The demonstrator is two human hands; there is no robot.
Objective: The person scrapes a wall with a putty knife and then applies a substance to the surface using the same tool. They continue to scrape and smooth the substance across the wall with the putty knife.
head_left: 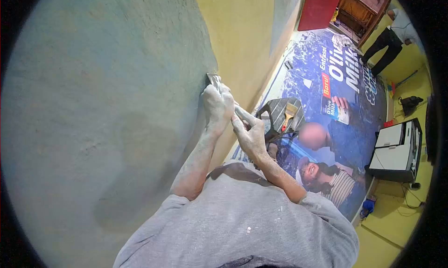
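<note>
Where plaster meets yellow wall (242, 30), both hands grip the scraper (213, 79).

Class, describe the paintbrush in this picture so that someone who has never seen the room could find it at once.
Start at the big blue printed banner spread over the floor. On it stands a dark plastic stool, just right of the person's two hands. The paintbrush lies on the stool's seat, the only thing there, with a pale bristle head and an orange handle.

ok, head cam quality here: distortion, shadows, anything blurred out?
Head view: strong fisheye, black vignette ringing the frame, the grey-green plastered wall bowing outward. Soft shadow on that wall below the left hand, which presses a small metal scraper to it; the right hand sits just behind. One face on the blue printed floor banner is blurred out. The lighting is warm and even, with no hard glare.
</note>
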